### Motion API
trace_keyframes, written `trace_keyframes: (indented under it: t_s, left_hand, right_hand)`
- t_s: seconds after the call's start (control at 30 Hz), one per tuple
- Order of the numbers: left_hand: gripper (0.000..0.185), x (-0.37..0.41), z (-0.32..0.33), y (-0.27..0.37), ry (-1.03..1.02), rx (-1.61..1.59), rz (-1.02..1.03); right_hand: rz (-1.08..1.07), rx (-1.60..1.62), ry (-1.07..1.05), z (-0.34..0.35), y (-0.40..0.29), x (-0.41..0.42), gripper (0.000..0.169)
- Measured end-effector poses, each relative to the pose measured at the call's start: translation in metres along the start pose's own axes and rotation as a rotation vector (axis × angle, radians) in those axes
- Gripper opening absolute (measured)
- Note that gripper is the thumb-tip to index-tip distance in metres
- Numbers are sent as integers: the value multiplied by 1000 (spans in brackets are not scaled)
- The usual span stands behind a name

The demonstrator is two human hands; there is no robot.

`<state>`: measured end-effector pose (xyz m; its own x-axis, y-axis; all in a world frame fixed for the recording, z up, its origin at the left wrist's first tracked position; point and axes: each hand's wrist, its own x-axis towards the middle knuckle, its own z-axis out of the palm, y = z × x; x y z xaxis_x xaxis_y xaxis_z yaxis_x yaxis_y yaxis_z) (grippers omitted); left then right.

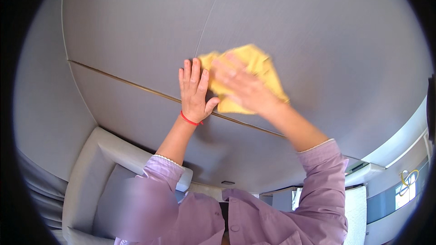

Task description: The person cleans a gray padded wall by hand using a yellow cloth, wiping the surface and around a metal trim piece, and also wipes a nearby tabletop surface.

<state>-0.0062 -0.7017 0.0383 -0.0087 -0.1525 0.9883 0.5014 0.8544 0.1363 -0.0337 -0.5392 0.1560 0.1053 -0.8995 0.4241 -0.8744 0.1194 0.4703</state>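
Observation:
My right hand point(243, 85) lies over a yellow cloth point(264, 63), pressing it spread out against a grey wall panel point(323, 41). Motion blurs its fingers. Just to the left, my left hand point(194, 92) rests with its palm towards the panel, fingers pointing up and thumb apart. It holds nothing, and its index finger borders the cloth's left edge. A red cord bracelet point(190, 119) circles that wrist. Behind both hands a thin gold trim strip point(136, 86) runs across the panels, and a fine vertical seam point(207, 17) meets the cloth's upper left.
A light grey sofa point(85, 163) stands against the wall at lower left, beside dark curtains point(44, 190). A small dark wall plate point(228, 182) sits low on the panel. At right are a white textured surface point(356, 211) and a gold ring-shaped ornament point(408, 178).

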Motion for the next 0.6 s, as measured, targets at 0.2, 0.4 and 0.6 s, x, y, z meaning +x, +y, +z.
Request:
trace_keyframes:
  t_s: [0.2, 0.4, 0.6]
  left_hand:
    - [68, 4, -4, 6, -104, 144, -7]
    - [60, 7, 2, 20, -137, 144, -77]
    - [60, -13, 20, 47, -218, 170, 21]
  right_hand:
    - [561, -722, 212, -104, 29, 19, 69]
    - [527, -435, 20, 27, -47, -39, 76]
    - [481, -126, 163, 58, -78, -107, 63]
